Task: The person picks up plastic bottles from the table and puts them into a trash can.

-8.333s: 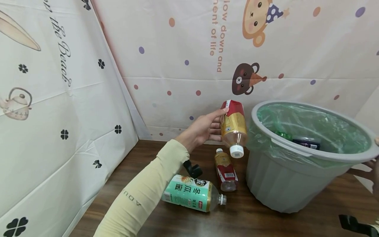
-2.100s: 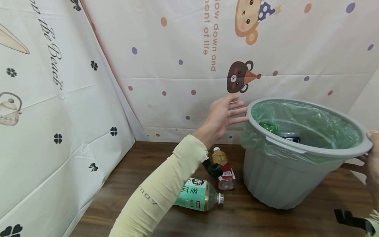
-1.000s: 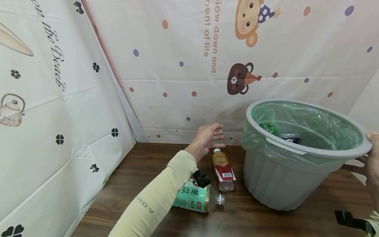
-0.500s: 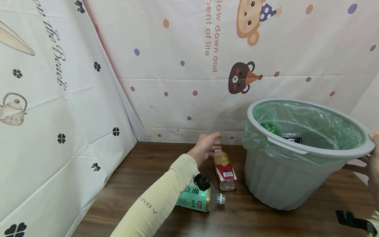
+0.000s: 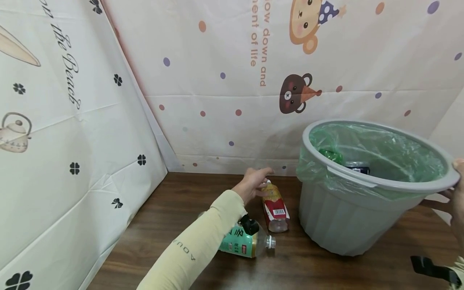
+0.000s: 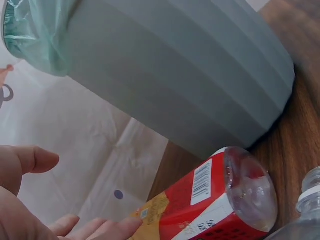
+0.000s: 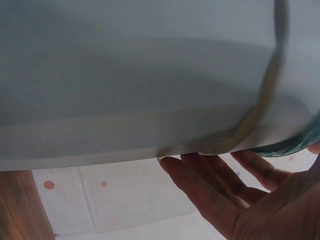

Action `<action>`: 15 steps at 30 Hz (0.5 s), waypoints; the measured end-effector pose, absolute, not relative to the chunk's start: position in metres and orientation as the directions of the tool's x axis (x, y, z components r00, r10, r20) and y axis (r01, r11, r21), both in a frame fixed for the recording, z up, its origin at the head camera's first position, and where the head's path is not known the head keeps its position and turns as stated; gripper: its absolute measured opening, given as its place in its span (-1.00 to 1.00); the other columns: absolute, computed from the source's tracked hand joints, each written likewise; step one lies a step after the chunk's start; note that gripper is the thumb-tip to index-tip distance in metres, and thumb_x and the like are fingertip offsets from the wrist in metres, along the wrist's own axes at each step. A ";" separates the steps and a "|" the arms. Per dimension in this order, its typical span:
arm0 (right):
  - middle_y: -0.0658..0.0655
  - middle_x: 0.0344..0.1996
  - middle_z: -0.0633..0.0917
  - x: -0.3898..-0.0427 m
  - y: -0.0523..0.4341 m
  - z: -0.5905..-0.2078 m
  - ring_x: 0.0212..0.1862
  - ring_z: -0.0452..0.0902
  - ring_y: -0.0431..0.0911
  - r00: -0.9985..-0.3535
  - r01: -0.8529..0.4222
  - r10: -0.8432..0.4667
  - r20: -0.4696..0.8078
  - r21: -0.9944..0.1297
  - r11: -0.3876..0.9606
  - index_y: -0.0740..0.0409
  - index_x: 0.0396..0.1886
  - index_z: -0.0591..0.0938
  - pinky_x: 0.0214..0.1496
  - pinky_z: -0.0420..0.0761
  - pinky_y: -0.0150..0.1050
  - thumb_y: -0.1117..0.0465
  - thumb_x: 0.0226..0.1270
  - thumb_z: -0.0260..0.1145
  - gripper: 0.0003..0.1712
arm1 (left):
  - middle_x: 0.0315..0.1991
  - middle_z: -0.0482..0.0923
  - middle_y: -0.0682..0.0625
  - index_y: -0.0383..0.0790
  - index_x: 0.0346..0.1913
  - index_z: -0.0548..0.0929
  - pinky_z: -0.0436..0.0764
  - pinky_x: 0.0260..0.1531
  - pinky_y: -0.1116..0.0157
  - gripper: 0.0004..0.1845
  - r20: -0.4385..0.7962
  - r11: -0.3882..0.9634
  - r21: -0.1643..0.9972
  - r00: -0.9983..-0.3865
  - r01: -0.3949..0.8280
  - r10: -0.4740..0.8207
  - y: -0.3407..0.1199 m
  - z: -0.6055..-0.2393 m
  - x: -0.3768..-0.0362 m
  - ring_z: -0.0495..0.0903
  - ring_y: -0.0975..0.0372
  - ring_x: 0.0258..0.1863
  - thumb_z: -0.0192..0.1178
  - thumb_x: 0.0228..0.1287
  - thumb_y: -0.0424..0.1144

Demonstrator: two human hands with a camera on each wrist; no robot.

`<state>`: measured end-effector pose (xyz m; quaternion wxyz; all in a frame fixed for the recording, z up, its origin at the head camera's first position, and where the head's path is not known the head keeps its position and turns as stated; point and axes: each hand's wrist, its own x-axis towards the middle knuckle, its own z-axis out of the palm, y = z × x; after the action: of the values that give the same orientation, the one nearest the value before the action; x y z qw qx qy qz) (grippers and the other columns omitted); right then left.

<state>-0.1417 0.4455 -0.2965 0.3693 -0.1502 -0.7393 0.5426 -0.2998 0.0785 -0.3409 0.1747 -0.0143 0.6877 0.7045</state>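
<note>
A red-and-gold labelled bottle [image 5: 274,205] lies on the brown table beside a grey bin [image 5: 348,217] lined with a green bag. My left hand [image 5: 262,181] is down at the bottle's cap end. In the left wrist view its straight fingers [image 6: 100,229] touch the bottle [image 6: 210,200] while the thumb stands apart. At the frame's right edge my right hand [image 5: 456,183] holds the bin's rim, thumb on top and fingers [image 7: 215,185] underneath. A green-labelled bottle [image 5: 244,241] lies under my left forearm.
The bin holds a green item [image 5: 328,155] and a dark can [image 5: 357,167]. Printed cloth walls [image 5: 72,141] close off the back and left. Bare wooden table [image 5: 174,217] stretches left of the bottles and in front of the bin.
My left hand, which earlier held a bottle by the bin and then hovered at its rim with nothing in it, has dropped onto the red-labelled bottle. The right hand stays on the rim.
</note>
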 end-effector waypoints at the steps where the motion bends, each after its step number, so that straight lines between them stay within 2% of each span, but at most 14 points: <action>1: -0.49 -0.48 0.59 -0.142 0.446 -0.296 -0.45 0.55 -0.64 -0.683 -0.182 0.619 0.388 -0.911 0.370 -0.38 -0.08 0.46 -0.71 0.44 -0.59 0.11 0.81 -0.21 -0.67 | 0.36 0.43 -0.42 -0.45 0.44 0.43 0.71 0.12 -0.11 -0.32 -0.262 0.014 0.964 -0.940 -0.266 0.217 0.079 -0.341 -0.299 0.49 -0.22 0.33 0.35 0.45 -0.10; 9: -0.49 -0.47 0.58 -0.145 0.448 -0.296 -0.44 0.54 -0.65 -0.693 -0.185 0.597 0.404 -0.901 0.393 -0.36 -0.10 0.45 -0.71 0.45 -0.59 0.10 0.81 -0.23 -0.67 | 0.43 0.37 -0.32 -0.43 0.49 0.35 0.70 0.05 -0.24 -0.22 -0.296 0.116 0.953 -0.937 -0.279 0.183 0.082 -0.346 -0.296 0.46 -0.28 0.34 0.41 0.37 -0.10; 15: -0.47 -0.52 0.56 -0.147 0.446 -0.290 -0.49 0.54 -0.62 -0.700 -0.149 0.623 0.349 -0.925 0.351 -0.33 -0.14 0.42 -0.73 0.43 -0.58 0.13 0.76 -0.22 -0.69 | 0.21 0.50 -0.30 -0.40 0.40 0.42 0.72 -0.03 -0.26 -0.27 -0.343 0.229 0.926 -0.924 -0.302 0.168 0.085 -0.351 -0.297 0.52 -0.25 0.23 0.43 0.33 -0.07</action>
<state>-0.1465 0.4459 -0.2902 0.3529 -0.1598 -0.7421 0.5470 -0.2974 0.0846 -0.3512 0.1896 -0.0439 0.7606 0.6194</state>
